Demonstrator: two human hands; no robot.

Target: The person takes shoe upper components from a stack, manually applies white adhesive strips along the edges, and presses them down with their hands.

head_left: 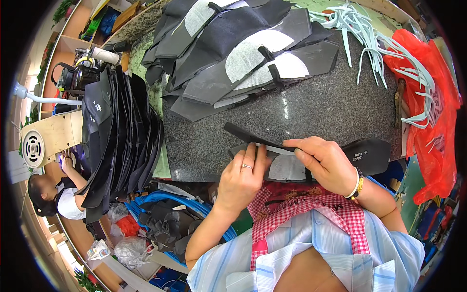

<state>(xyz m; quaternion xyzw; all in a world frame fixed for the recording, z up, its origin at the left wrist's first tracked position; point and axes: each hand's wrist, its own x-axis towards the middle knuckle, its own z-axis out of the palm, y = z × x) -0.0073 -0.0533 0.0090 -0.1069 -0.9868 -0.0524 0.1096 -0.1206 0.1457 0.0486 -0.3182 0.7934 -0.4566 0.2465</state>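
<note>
Black and thin, one panel (372, 155) was held at its far edge by the left hand (242, 180) and the right hand (325, 163). On the left, the ringed fingers were bent and almost closed upon this edge; on the right, thumb and forefinger made a narrow pinch, just beside. Between them a pale strip (275, 148) showed under a dark flap (243, 132), though the fingers covered much, and I could not tell how these were joined. The panel lay along the near side of the speckled tabletop (340, 104), its whitish patch (287, 168) turned upward. Farther across, a heap of black pieces (204, 87) bore similar patches. To its right, light blue strips (357, 36) were spread toward a red plastic bag (435, 160). Leftward stood a thick row of dark sheets (119, 131), and beyond it was a co-worker (72, 204).
</note>
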